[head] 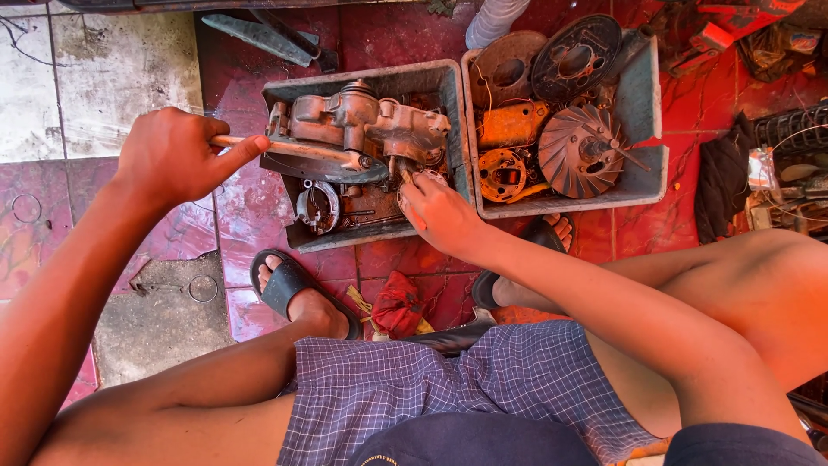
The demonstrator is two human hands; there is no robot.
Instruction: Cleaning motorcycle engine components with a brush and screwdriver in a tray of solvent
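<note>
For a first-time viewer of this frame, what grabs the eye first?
Dead centre, a grimy metal engine casing sits in a grey tray on the red tiled floor. The left hand grips a long tool handle reaching into it, while the right hand rests at the casing's lower edge. To the right, a second tray holds a finned round fan wheel and dark discs.

Small engine repair workshop, floor-level work. Two grey trays [642, 164] sat on a stained red tile floor [250, 216], filled with greasy metal parts: an engine casing [354, 121], a finned fan wheel [573, 151], a round plate [573, 56]. A red rag [397, 304] lay nearby; more machine parts at the right edge [789, 129].
</note>
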